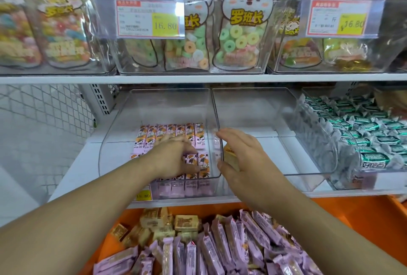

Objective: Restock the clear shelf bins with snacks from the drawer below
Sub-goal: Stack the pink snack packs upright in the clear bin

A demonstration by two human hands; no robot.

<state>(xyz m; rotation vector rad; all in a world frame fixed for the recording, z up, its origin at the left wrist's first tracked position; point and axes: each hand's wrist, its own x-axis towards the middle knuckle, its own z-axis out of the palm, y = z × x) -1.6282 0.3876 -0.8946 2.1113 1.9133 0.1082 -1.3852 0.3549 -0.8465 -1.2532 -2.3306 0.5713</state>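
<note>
I am working the left hand (176, 155) inside the left clear bin (114, 133) on the lower shelf (72, 164), fingers pressing down onto pink snack bars (169, 132) laid in rows along the bin's right wall. The right hand (240, 158) is reaching into the neighbouring bin (286, 142), curled around a tan wrapped snack (230, 155) near its front-left corner. More pink bars are lying in the orange drawer (363, 215) below. I am judging it best to keep rows flush, labels up, before releasing.
</note>
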